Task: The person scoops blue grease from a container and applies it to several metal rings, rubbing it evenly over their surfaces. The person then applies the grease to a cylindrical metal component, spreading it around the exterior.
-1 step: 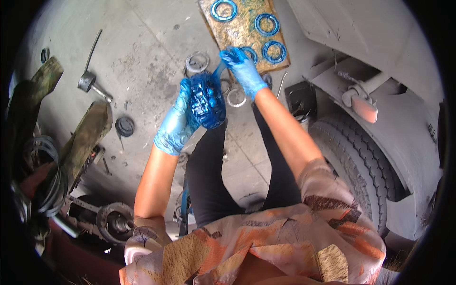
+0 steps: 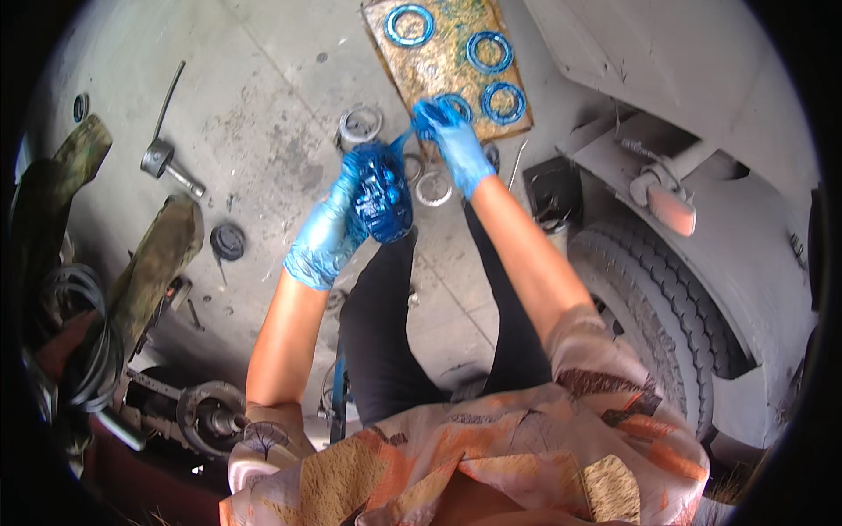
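My left hand (image 2: 326,230), in a light-blue glove, is closed around a rounded bearing-like part (image 2: 382,197) thickly coated with shiny blue grease. Above my lap I hold it, its ribbed side showing. My right hand (image 2: 456,145), gloved too, is just up and to the right of the part. Dark blue grease smears its fingertips, and the thumb reaches toward the part's top edge. Nothing shows in its grasp. Behind those fingers is the brown board (image 2: 427,66), where several rings lie coated in blue, among them a ring (image 2: 410,26) and a ring (image 2: 489,53).
Bare metal rings (image 2: 433,188) lie on the floor below my hands. A large tyre (image 2: 653,298) and a vehicle body (image 2: 684,70) stand at right. To the left are a long-handled metal tool (image 2: 158,158), a round black part (image 2: 228,241) and coiled cable (image 2: 88,333).
My right hand has shifted slightly down and right. The left hand still grips the blue part, which sits slightly lower in the picture.
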